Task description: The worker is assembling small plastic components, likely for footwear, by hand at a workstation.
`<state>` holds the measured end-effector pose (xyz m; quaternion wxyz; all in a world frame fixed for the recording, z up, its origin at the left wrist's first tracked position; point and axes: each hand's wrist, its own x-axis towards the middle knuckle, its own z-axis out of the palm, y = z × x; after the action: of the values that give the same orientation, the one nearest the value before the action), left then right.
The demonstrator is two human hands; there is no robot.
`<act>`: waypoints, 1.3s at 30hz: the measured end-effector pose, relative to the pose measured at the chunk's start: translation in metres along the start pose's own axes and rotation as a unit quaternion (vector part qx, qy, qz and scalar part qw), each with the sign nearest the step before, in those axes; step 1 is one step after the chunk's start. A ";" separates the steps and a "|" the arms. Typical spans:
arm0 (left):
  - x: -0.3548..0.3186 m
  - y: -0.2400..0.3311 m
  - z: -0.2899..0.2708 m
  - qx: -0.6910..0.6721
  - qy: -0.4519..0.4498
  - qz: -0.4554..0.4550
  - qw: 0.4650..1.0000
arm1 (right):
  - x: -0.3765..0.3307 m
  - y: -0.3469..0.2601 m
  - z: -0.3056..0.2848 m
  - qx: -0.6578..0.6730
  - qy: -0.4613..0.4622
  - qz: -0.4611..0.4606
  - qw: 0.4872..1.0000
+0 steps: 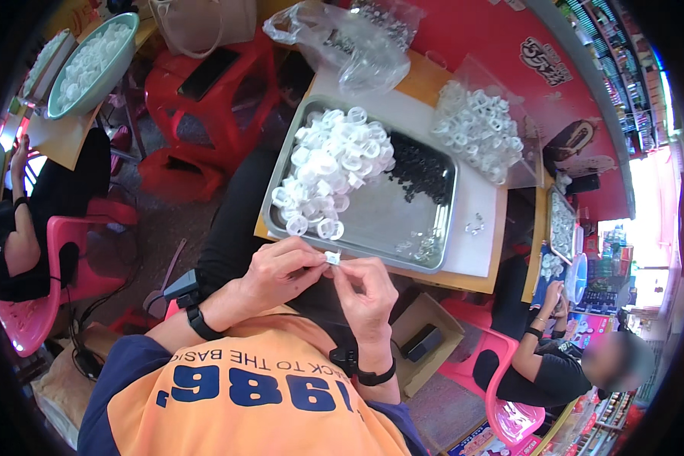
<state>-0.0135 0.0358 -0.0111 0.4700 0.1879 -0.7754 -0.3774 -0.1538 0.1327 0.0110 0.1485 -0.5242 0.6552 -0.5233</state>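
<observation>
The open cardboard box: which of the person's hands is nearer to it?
Right. In the picture, the right hand is just left of the cardboard box; the left hand is farther left, on the far side of the right hand.

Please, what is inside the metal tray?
The metal tray holds white ring-shaped parts heaped at left, black pieces upper right, small clear pieces lower right. What lies beneath the heap is covered.
</observation>
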 end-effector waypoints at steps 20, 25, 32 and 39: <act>-0.002 -0.008 -0.033 -0.184 0.019 -0.261 0.947 | 0.169 -0.007 -0.109 -0.142 -0.026 0.056 0.988; 0.003 -0.010 -0.034 -0.308 0.007 -0.398 0.864 | 0.082 0.001 -0.025 -0.167 -0.188 0.131 0.959; 0.010 -0.003 -0.030 -0.275 -0.021 -0.423 0.863 | 0.062 0.033 -0.010 -0.196 -0.205 0.214 0.935; 0.013 -0.005 -0.023 -0.324 -0.053 -0.438 0.837 | 0.058 0.039 -0.038 0.129 -0.113 0.305 0.937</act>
<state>0.0001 0.0146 -0.0003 0.2480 0.3242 -0.4694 -0.7830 -0.2262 0.1007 0.0142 0.4407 -0.3311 0.6895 -0.4698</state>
